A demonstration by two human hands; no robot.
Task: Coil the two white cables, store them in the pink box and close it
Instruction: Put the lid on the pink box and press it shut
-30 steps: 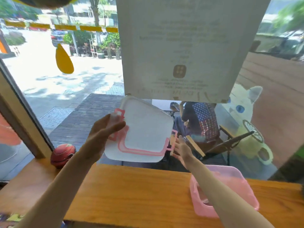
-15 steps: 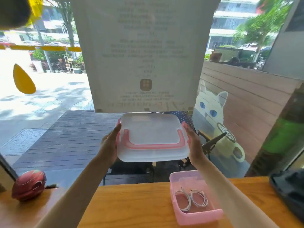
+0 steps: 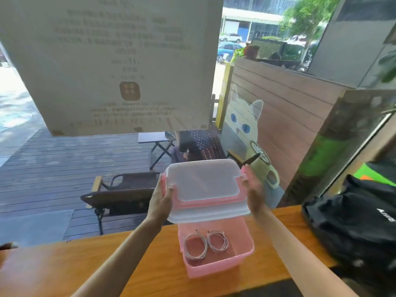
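Two white cables (image 3: 204,243) lie coiled side by side in the bottom of the pink box (image 3: 216,267), a larger loop on the left and a smaller one on the right, the two just touching or nearly so. The box stands open on the wooden surface (image 3: 132,266), close to its far edge.

Above the box and a little beyond it, the lid (image 3: 203,185) is held in the air, tilted so that its near edge hangs lower over the box's far wall. It is a clear lid with a pink seal and pink latches at the sides. The left hand (image 3: 161,197) grips its left edge, thumb curled over the top and fingers underneath. The right hand (image 3: 254,192) holds the right edge, its fingers laid fairly straight along the side latch; how its thumb sits cannot be told.

So the coiling and the storing look done. What is left, by my reading, is to lower the lid squarely onto the rim and press the latches down.

A black bag (image 3: 351,219) rests on the surface well to the right of the box. Beyond the surface is a window with a large paper sheet (image 3: 115,61) stuck to the glass.
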